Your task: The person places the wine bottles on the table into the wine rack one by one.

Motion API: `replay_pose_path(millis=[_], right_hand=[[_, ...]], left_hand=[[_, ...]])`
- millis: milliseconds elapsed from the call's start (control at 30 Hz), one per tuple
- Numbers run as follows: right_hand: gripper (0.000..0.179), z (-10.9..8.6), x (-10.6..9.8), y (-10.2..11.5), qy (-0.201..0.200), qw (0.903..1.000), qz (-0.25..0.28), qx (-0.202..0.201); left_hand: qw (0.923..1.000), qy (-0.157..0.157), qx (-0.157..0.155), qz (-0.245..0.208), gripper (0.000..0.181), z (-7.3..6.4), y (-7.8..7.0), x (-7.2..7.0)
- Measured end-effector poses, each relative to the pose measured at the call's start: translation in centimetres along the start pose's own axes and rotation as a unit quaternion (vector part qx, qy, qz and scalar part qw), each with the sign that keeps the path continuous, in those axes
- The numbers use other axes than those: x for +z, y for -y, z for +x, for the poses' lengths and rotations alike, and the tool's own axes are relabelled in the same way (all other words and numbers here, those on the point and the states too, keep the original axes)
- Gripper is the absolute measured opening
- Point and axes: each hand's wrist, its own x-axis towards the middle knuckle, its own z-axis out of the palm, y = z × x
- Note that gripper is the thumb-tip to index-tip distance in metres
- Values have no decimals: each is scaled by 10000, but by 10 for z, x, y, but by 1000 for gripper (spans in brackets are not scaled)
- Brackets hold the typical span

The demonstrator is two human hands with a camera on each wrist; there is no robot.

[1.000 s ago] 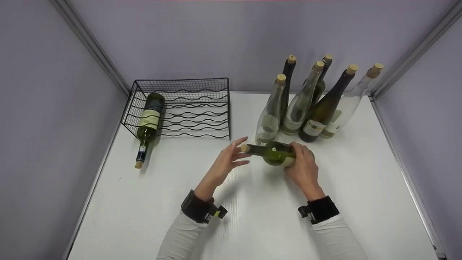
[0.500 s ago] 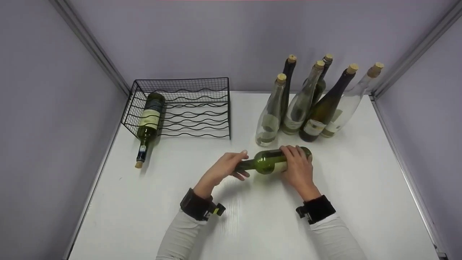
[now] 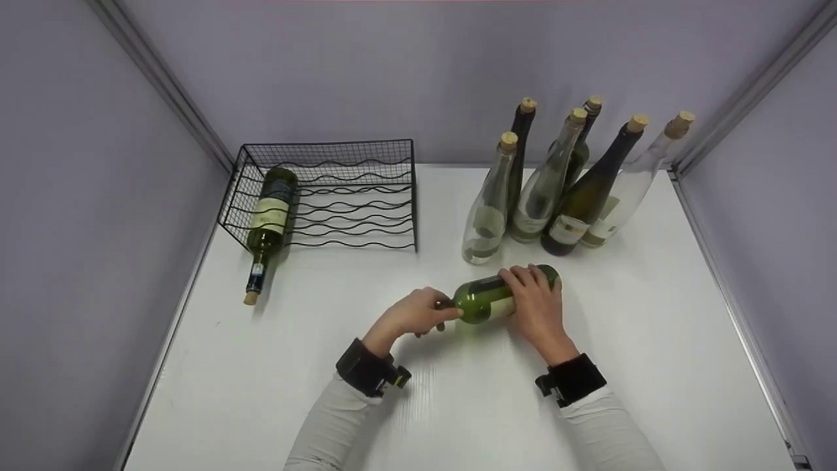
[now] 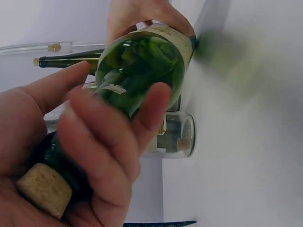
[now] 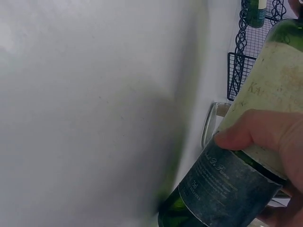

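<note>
A green wine bottle (image 3: 476,303) lies roughly level over the white table, its neck toward the left. My left hand (image 3: 422,313) curls round the neck; its palm faces the cork (image 4: 45,190) in the left wrist view. My right hand (image 3: 537,311) grips the body near the base from above. In the right wrist view, the right thumb (image 5: 241,132) presses where the cream label (image 5: 270,90) meets a dark label (image 5: 227,187). The cork and most of the neck are hidden by the left hand in the head view.
At the back left stands a black wire rack (image 3: 414,196) with wavy rails; another green bottle (image 3: 269,216) lies in its leftmost place, neck forward. Several corked bottles, among them a clear bottle (image 3: 487,222) and a brown bottle (image 3: 579,209), stand at the back right. Grey walls enclose the table.
The bottle has come nearer the person and slightly left. My left hand, first spread beside the cork, has closed round the neck; the right hand keeps its grip on the body.
</note>
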Motion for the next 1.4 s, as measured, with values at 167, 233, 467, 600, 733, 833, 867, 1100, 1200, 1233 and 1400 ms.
replay_pose_path(millis=[167, 233, 467, 600, 733, 833, 867, 1100, 1200, 1233, 1400], right_hand=[[78, 0, -2, -1, 41, 9999, -63, -79], [79, 0, -4, 0, 52, 9999, -30, -147], [81, -2, -9, -2, 73, 9979, 520, -385], [78, -4, -10, -3, 38, 9936, 961, -587], [74, -6, -9, -3, 56, 9891, 1251, -774], [71, -6, -8, -2, 66, 9862, 1404, -872], [69, -6, -8, -2, 65, 9852, 1459, -894], [63, -6, -5, 2, 61, 9831, 1595, -900], [62, -6, -3, 4, 72, 9838, 1552, -895], [62, -6, -3, 5, 80, 9836, 1552, -910], [61, -8, 1, 9, 216, 9826, 1560, -983]], left_hand=[[9983, -524, 127, 241, 33, 0, 2, 3], [9980, -602, 133, 159, 31, -3, 4, 2], [9977, -628, 148, -220, 28, -18, 13, -11], [9976, -522, 113, -449, 28, -28, 23, -23], [9973, -444, 28, -577, 28, -39, 33, -33], [9965, -435, -72, -704, 29, -47, 39, -40], [9960, -449, -107, -761, 29, -49, 41, -42], [9929, -560, -248, -1023, 26, -67, 56, -54], [9917, -600, -267, -1101, 26, -75, 62, -60], [9913, -616, -279, -1128, 25, -77, 64, -62], [9890, -664, -392, -1261, 26, -87, 76, -71]])
